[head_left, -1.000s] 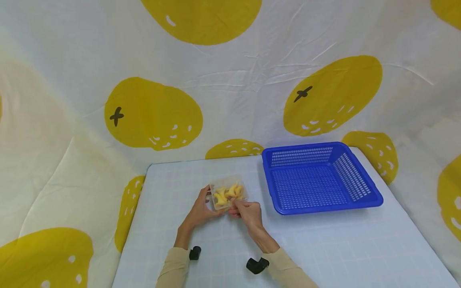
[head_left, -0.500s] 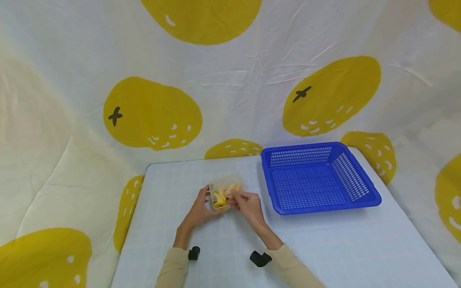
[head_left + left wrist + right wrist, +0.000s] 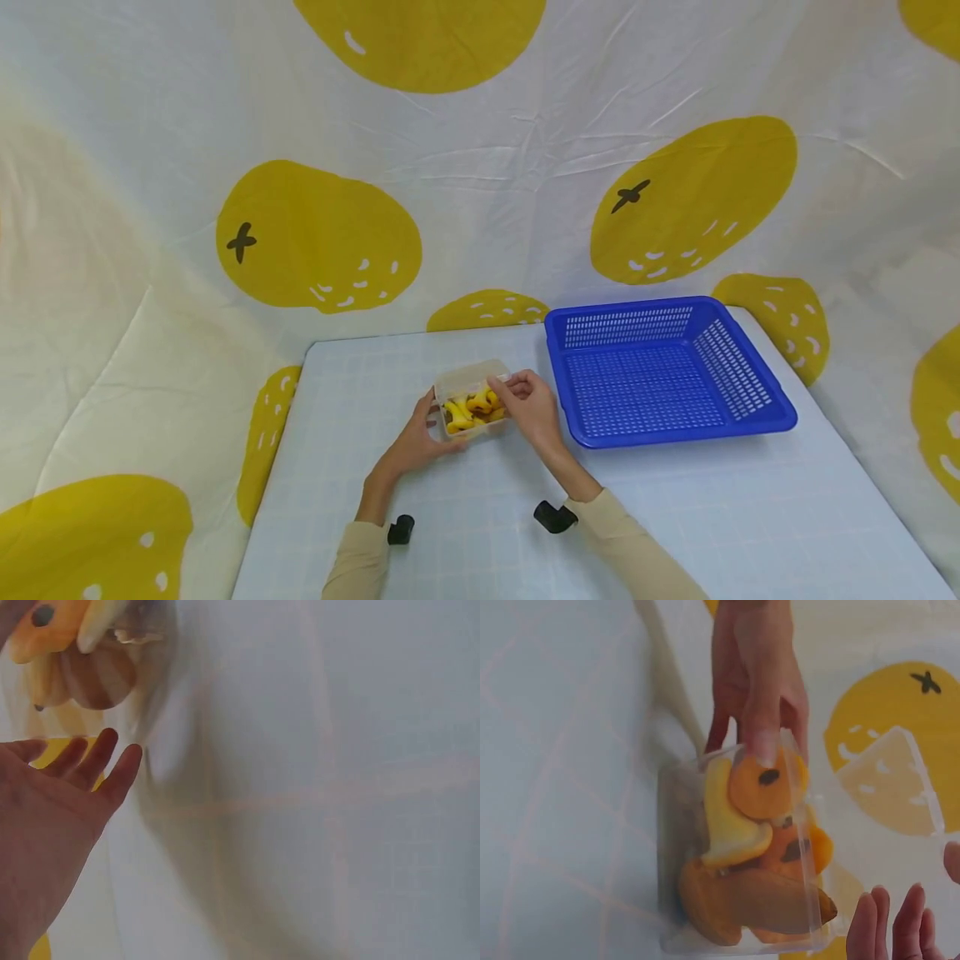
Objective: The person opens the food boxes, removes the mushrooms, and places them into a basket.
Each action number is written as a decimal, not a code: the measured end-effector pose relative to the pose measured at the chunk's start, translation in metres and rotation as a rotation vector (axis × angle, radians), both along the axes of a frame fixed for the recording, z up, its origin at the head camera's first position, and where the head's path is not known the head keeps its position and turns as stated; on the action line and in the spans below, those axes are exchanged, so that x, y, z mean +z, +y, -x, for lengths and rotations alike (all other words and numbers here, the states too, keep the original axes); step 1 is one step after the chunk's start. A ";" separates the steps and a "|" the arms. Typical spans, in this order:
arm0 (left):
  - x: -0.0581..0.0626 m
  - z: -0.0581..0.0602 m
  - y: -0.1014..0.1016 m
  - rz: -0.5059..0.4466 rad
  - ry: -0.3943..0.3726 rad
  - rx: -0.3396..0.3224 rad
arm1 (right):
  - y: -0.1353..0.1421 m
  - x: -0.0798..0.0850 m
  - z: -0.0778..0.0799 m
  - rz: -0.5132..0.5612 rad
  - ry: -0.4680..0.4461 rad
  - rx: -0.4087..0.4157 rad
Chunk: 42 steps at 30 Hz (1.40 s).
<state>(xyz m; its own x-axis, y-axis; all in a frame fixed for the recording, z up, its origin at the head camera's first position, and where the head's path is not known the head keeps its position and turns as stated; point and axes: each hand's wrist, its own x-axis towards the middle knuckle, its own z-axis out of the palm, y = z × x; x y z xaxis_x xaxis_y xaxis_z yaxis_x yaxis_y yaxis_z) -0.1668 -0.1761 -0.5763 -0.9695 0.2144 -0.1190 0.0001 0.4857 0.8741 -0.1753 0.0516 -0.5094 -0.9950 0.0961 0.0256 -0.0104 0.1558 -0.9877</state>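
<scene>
A small clear plastic box (image 3: pixel 467 432) stands near the middle of the table, its hinged lid (image 3: pixel 467 379) raised. Inside lie several yellow, orange and brown toy food pieces (image 3: pixel 757 900), some with dark spots; one looks like a pale mushroom (image 3: pixel 731 825). My left hand (image 3: pixel 412 437) holds the box by its left side, thumb in front and fingers behind. At the lid's right edge is my right hand (image 3: pixel 534 408), its fingers loosely bent. In the right wrist view the right fingertips (image 3: pixel 885 919) appear just apart from the lid's edge.
A blue perforated basket (image 3: pixel 684 435) stands on the right of the table (image 3: pixel 480 542), with nothing in it. Behind the table hangs a white cloth (image 3: pixel 480 242) printed with big yellow fruit.
The lid has swung up from over the toy food pieces. My right hand has moved up and slightly right from the box's front corner, while my left hand keeps its hold.
</scene>
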 end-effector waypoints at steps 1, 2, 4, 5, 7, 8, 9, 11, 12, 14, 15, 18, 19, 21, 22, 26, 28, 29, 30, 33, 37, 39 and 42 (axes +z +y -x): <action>0.002 -0.001 0.000 -0.007 -0.025 0.011 | 0.000 0.001 0.001 -0.013 0.005 -0.005; 0.003 -0.001 0.000 -0.018 -0.043 0.025 | 0.000 0.002 0.002 -0.026 0.011 -0.008; 0.006 -0.001 0.000 -0.040 -0.056 0.062 | 0.000 0.003 0.004 -0.038 0.027 -0.006; 0.008 -0.001 0.000 -0.062 -0.048 0.082 | 0.000 0.004 0.005 -0.039 0.039 0.000; 0.011 0.001 0.002 -0.093 -0.019 0.139 | 0.000 0.005 0.007 -0.044 0.053 0.009; 0.014 0.001 0.004 -0.107 0.001 0.172 | 0.000 0.006 0.007 -0.048 0.059 0.014; 0.016 0.002 0.005 -0.128 0.020 0.202 | 0.000 0.007 0.008 -0.050 0.060 0.017; 0.021 0.003 0.008 -0.189 0.046 0.261 | 0.000 0.009 0.009 -0.055 0.053 0.022; 0.023 0.004 0.010 -0.212 0.052 0.285 | 0.000 0.010 0.009 -0.052 0.045 0.026; 0.026 0.004 0.013 -0.261 0.054 0.319 | 0.001 0.011 0.010 -0.052 0.033 0.043; 0.027 0.005 0.014 -0.284 0.050 0.330 | 0.001 0.012 0.011 -0.051 0.028 0.051; 0.030 0.005 0.017 -0.300 0.032 0.367 | 0.002 0.015 0.012 -0.074 0.027 0.071; 0.031 0.005 0.018 -0.305 0.028 0.377 | 0.002 0.016 0.013 -0.087 0.029 0.078; 0.030 0.006 0.019 -0.312 0.026 0.397 | 0.002 0.018 0.016 -0.114 0.038 0.085; 0.030 0.006 0.020 -0.315 0.025 0.408 | 0.002 0.019 0.018 -0.136 0.046 0.086; 0.030 0.006 0.021 -0.340 0.019 0.433 | 0.002 0.021 0.026 -0.207 0.074 0.068; 0.030 0.006 0.022 -0.345 0.010 0.440 | 0.002 0.022 0.032 -0.237 0.088 0.049; 0.030 0.006 0.023 -0.346 0.005 0.441 | 0.001 0.022 0.034 -0.251 0.095 0.041; 0.030 0.006 0.023 -0.345 0.000 0.444 | 0.001 0.022 0.037 -0.261 0.099 0.036; 0.028 0.007 0.024 -0.347 -0.009 0.451 | 0.000 0.024 0.045 -0.269 0.100 0.040; 0.027 0.006 0.023 -0.357 -0.024 0.458 | -0.002 0.026 0.054 -0.239 0.067 0.068; 0.029 0.005 0.022 -0.362 -0.033 0.455 | -0.004 0.026 0.059 -0.228 0.058 0.078; 0.032 0.004 0.021 -0.375 -0.039 0.446 | -0.006 0.026 0.067 -0.229 0.060 0.082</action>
